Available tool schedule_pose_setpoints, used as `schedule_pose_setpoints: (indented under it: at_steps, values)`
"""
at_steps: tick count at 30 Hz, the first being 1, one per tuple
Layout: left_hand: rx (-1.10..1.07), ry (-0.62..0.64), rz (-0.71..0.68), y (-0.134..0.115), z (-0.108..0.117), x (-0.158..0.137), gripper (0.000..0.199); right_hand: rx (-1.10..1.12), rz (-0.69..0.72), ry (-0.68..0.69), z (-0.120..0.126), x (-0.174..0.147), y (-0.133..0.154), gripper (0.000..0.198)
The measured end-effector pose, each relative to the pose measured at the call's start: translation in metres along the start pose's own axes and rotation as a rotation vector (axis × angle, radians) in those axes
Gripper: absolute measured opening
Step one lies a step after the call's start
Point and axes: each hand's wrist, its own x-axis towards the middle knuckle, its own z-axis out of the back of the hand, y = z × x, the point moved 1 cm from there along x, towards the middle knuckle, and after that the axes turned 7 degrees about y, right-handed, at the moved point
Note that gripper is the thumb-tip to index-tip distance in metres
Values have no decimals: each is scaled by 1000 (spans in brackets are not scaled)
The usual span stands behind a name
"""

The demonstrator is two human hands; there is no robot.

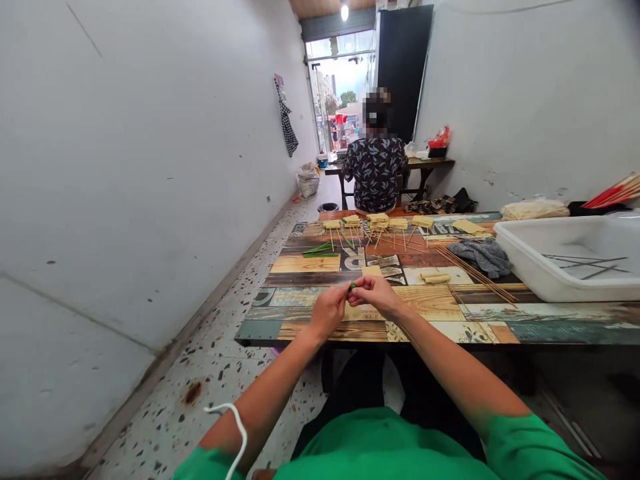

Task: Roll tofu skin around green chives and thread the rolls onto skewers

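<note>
My left hand (330,307) and my right hand (376,295) meet above the near part of the table. Between their closed fingertips is a small bunch of green chives (353,287), mostly hidden by the fingers. Below the hands lies a pale yellow tofu-skin sheet (364,313); another sheet (371,271) is just beyond them. To the right rest a few plain tofu-skin rolls (434,278). Loose long chives (320,249) lie farther off on the left. Along the far side are several skewered tofu-skin rolls (378,220), their sticks pointing towards me.
Bamboo skewers (477,277) lie beside a grey cloth (481,257) on the patterned table (300,298). At right stands a white plastic tub (565,288) with dark skewers inside. Beyond the table a person (376,167) sits facing away at another table.
</note>
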Motion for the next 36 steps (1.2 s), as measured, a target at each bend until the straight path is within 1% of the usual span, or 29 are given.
schedule_pose_setpoints:
  at_steps: [3, 6, 7, 9, 11, 12, 14, 16, 18, 20, 22, 25, 29, 33, 36]
  values:
    - [-17, 41, -44, -3, 0, -2, 33, 54, 0, -8, 1, -3, -3, 46]
    - [-152, 41, 14, -3, 7, -1, 27, 63, 16, 31, 2, -4, -4, 49]
    - [-213, 35, 60, -2, 11, -1, 24, 49, 16, 47, 3, -3, -3, 49]
    - [-357, 32, 203, 4, 16, 0, 21, 11, 14, 68, 3, -2, -3, 48]
    - [-507, 43, 367, 12, 19, 0, 23, -31, 15, 72, 5, 0, -4, 46]
    - [-553, 51, 426, 16, 20, 0, 24, -56, 13, 68, 6, 2, -6, 45]
    - [-540, 52, 456, 24, 20, 0, 20, -126, 1, 58, 9, 6, -10, 44]
    - [-433, 40, 397, 29, 18, 0, 14, -245, 2, 49, 13, 9, -16, 40]
    - [-322, 30, 298, 31, 14, -3, 11, -434, 52, 37, 17, 7, -20, 31]
    - [-223, 42, 189, 31, 9, -8, 9, -654, 155, 26, 21, 1, -25, 21]
    - [-130, 74, 88, 30, 5, -15, 9, -853, 279, 34, 22, -7, -29, 15]
    - [-30, 131, -18, 28, -2, -25, 16, -1074, 425, 73, 22, -18, -35, 17]
    - [54, 176, -92, 26, -4, -28, 24, -1259, 545, 135, 20, -23, -40, 27]
    - [133, 245, -124, 26, 0, -26, 25, -1386, 574, 198, 19, -22, -40, 32]
    - [171, 257, -109, 30, 3, -25, 23, -1392, 586, 206, 19, -22, -39, 31]
